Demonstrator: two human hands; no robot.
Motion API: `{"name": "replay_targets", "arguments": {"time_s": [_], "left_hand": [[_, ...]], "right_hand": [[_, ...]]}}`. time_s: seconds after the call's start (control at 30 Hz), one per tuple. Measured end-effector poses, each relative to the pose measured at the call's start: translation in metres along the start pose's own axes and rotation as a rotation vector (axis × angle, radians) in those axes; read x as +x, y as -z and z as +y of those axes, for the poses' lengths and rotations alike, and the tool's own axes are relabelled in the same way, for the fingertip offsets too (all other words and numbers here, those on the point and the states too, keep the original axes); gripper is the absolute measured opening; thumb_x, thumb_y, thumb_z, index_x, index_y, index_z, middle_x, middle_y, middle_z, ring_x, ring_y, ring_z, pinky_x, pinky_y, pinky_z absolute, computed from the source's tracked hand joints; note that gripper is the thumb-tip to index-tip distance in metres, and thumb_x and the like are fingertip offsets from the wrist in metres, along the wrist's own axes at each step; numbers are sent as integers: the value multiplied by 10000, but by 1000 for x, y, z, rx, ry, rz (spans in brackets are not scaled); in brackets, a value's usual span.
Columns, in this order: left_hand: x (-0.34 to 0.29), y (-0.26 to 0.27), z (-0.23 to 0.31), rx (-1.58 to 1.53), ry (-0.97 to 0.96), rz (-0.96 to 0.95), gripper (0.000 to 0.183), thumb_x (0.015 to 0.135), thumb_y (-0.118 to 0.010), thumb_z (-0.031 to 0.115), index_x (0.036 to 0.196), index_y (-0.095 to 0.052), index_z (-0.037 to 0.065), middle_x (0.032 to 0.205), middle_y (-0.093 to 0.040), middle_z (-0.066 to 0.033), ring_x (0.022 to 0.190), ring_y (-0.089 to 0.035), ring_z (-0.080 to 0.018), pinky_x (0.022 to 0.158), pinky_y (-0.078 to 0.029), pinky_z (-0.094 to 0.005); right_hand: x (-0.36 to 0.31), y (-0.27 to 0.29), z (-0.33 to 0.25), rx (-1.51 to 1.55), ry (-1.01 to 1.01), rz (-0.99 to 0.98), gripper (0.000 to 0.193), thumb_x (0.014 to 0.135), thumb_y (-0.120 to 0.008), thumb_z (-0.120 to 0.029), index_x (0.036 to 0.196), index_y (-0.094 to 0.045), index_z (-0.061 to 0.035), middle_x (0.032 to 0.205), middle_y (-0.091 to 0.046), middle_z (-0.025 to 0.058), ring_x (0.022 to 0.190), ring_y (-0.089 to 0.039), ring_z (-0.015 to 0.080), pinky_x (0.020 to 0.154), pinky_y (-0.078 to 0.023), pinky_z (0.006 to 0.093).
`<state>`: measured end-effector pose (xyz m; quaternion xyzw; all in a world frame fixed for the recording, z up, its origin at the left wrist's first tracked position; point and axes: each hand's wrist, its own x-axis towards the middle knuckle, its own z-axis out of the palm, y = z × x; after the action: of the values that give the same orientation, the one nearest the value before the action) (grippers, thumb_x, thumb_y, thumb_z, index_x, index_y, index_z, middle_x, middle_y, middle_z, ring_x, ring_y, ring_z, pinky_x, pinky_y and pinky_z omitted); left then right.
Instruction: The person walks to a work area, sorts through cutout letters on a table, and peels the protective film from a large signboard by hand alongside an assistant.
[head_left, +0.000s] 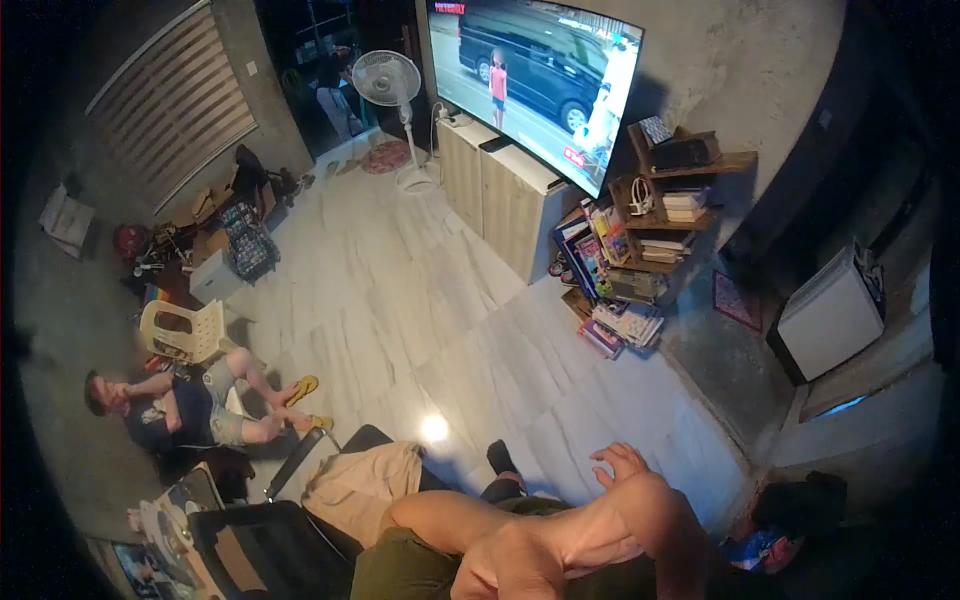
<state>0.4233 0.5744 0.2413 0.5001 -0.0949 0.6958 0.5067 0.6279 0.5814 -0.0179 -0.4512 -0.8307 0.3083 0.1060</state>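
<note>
My right hand (622,464) is raised at the lower middle, bent at the wrist. Its fingers are apart and slightly curled, with nothing in them. Bare skin of my left arm (520,560) shows at the lower edge, crossing toward my right forearm. The fingers of my left hand are hidden or run together with the right arm, so their hold cannot be made out. Olive cloth (400,568) lies beneath my arms. Just left of them, a tan cloth (368,482) drapes beside a black chair (260,550). A dark-socked foot (501,457) rests on the floor ahead.
At left, a person (180,412) sits near a cream plastic chair (190,330). A white stand fan (388,80) and a television (535,80) on a cabinet (500,195) stand far off. Books (625,325) are stacked by a shelf (690,165). Another person (335,95) is in the doorway.
</note>
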Motion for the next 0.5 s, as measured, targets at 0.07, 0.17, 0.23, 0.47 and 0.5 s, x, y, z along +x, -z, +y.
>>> {"name": "replay_targets", "arguments": {"time_s": [0.07,0.17,0.23,0.47,0.5], "left_hand": [[11,26,-6,-164,42,-55,134,921,-541,349,943,-514,220,1147,-411,-96,982,-461,-262,841,-393,-436],[57,65,20,-82,13,16,145,920,-540,372,937,-507,231,1145,-406,-91,966,-457,-253,825,-396,-428],[79,83,12,-137,21,20,153,920,-539,387,934,-502,238,1144,-403,-88,956,-454,-247,814,-398,-423],[100,218,-38,259,251,304,214,902,-582,380,960,-481,200,1152,-446,-106,1028,-472,-261,918,-372,-459],[90,248,-48,391,306,269,222,896,-593,296,1013,-476,148,1176,-440,-132,1072,-462,-254,954,-351,-437]], "right_hand": [[23,20,12,-11,-104,95,216,801,-633,-165,1001,-640,-82,984,-603,107,1013,-536,305,893,-407,410],[88,26,21,49,-26,41,219,795,-634,-157,999,-642,-76,956,-615,116,968,-557,319,856,-431,405],[113,39,23,66,-10,119,224,783,-644,-155,995,-637,-80,920,-620,120,918,-579,326,808,-458,403],[186,47,84,47,-97,6,210,793,-633,-160,981,-648,-69,966,-635,118,955,-583,327,851,-455,413],[207,52,90,53,-94,11,210,793,-633,-160,981,-648,-69,966,-635,118,955,-583,327,851,-455,413]]}}
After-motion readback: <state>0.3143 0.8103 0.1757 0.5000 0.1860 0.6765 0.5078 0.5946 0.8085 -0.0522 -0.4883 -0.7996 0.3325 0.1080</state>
